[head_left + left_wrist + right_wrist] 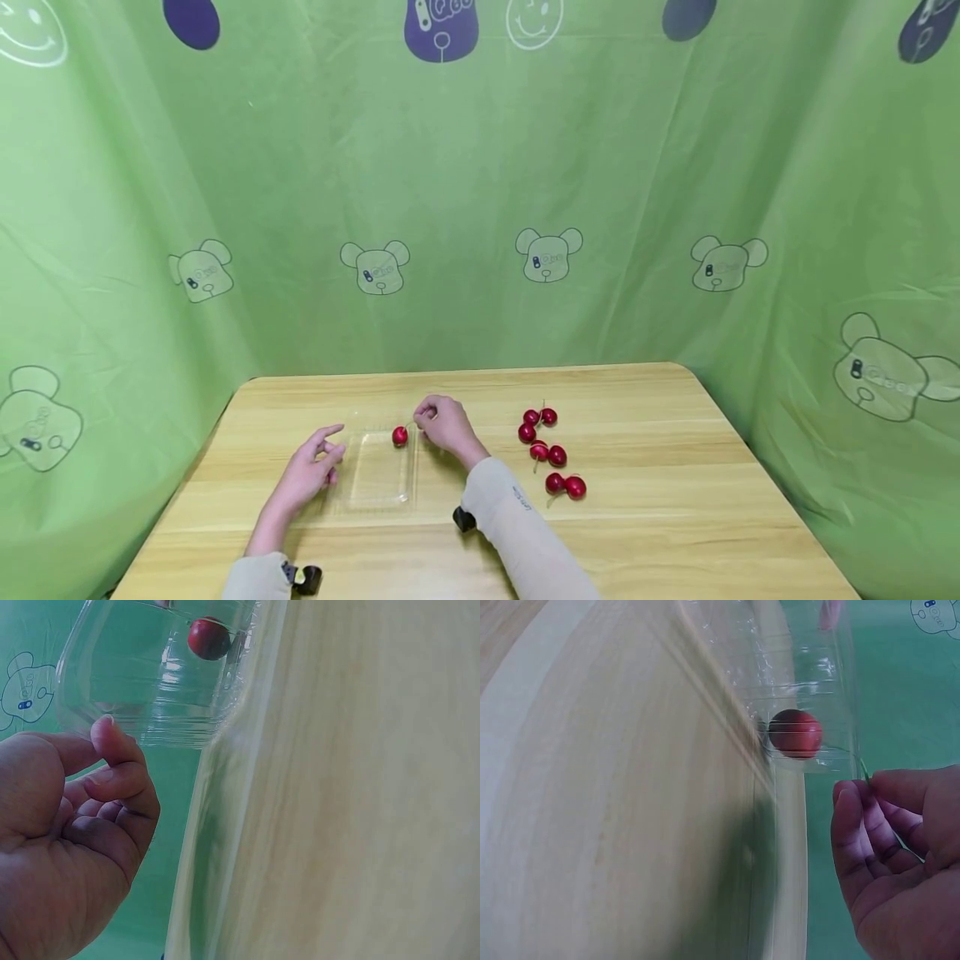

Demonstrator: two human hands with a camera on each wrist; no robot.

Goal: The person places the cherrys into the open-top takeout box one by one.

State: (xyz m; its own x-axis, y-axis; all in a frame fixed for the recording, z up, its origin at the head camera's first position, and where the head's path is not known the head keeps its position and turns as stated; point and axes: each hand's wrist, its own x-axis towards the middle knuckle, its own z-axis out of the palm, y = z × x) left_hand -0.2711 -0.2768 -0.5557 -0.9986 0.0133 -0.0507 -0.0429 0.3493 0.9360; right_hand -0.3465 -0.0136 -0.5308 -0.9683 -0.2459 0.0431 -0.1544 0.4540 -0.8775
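Currently pinching cherry [400, 436] stem with right hand [444, 423] over clear tray [375, 487] for clean placement, steadying tray edge with relaxed open left hand [311, 471].

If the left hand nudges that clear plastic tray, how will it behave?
The clear tray looks thin and probably light, so it would likely slide on the smooth wooden table. The one cherry inside, being round, may roll.
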